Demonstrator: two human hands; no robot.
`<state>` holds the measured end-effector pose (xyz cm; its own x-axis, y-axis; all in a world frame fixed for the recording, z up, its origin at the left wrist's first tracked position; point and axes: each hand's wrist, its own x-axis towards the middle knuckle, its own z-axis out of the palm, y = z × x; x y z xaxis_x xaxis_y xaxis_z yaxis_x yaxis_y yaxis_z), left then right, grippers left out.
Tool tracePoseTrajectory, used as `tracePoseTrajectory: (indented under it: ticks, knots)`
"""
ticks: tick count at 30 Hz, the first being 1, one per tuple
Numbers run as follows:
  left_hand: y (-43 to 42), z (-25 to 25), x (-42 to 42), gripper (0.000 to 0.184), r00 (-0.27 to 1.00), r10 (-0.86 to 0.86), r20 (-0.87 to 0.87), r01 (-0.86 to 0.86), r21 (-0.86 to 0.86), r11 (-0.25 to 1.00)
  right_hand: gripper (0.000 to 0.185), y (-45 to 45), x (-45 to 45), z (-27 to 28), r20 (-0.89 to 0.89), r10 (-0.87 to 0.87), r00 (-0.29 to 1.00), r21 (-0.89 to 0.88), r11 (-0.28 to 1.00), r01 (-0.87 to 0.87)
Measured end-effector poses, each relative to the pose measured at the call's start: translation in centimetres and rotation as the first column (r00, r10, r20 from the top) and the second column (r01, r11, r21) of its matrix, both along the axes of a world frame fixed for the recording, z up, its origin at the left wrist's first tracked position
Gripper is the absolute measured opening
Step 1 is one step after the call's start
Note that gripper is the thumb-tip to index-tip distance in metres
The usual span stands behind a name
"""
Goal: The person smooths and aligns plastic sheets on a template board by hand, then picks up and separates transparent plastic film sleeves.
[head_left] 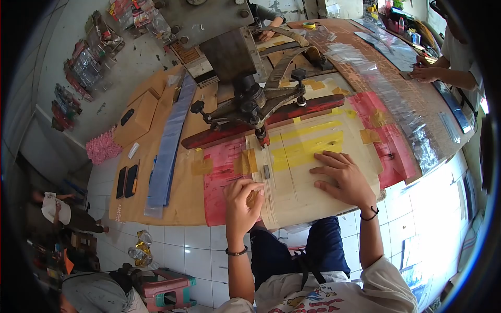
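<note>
My left hand [244, 203] is at the left edge of a pale board [318, 193], its fingers curled towards the thumb in a pinch. Whatever it holds, if anything, is too small or hidden to make out. My right hand [342, 178] lies on the board with its fingers spread, beside strips of yellow tape [308, 145]. A small grey metal piece [266, 171] lies on the board just beyond my left fingertips. Above the board's far part is a machine head [250, 96] with a long red bar [308, 109].
Red sheets [222, 182] flank the board. Clear blue-tinted plastic strips [166, 161], phones [121, 181] and a cardboard box [139, 117] lie to the left. At right, another person's hands [425, 73] work near plastic sheets [389, 49]. A stool [169, 287] stands behind left.
</note>
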<state>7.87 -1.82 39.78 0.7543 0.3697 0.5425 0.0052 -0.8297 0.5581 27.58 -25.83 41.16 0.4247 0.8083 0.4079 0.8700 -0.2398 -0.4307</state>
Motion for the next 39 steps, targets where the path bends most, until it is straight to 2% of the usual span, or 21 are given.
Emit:
tracePoseTrajectory:
  ticks: [6,9,12,21,24,27,39]
  knots:
    - [-0.06,-0.07,0.04,0.022,0.999,-0.007,-0.054,0.007,-0.014,1.000,0.033,-0.10,0.03,0.00,0.012,0.008,1.000,0.003,1.000,-0.008]
    - [-0.18,0.40,0.07,0.028,0.993,0.005,-0.120,0.006,0.094,0.996,0.033,0.00,0.04,-0.02,0.026,0.014,1.000,-0.001,1.000,-0.014]
    - [0.04,-0.09,0.09,0.031,0.990,0.005,-0.138,0.009,0.101,0.995,0.032,-0.04,-0.06,0.10,0.035,0.021,0.999,-0.015,1.000,-0.021]
    - [0.19,0.03,0.14,0.031,0.991,-0.010,-0.132,0.026,0.122,0.992,0.032,-0.10,0.07,-0.06,0.025,0.026,0.999,-0.013,1.000,-0.025]
    - [0.14,0.28,0.08,0.031,0.985,-0.016,-0.170,0.027,0.065,0.998,0.032,-0.06,0.03,-0.03,0.013,0.019,1.000,-0.004,1.000,-0.019]
    - [0.13,0.19,0.22,0.030,0.991,-0.009,-0.133,0.024,0.111,0.994,0.032,-0.12,-0.03,-0.17,0.003,0.014,1.000,0.002,1.000,-0.014]
    - [0.13,-0.12,0.23,0.029,0.993,0.000,-0.119,0.013,0.111,0.994,0.033,-0.13,-0.10,-0.20,0.017,0.009,1.000,0.007,1.000,-0.009]
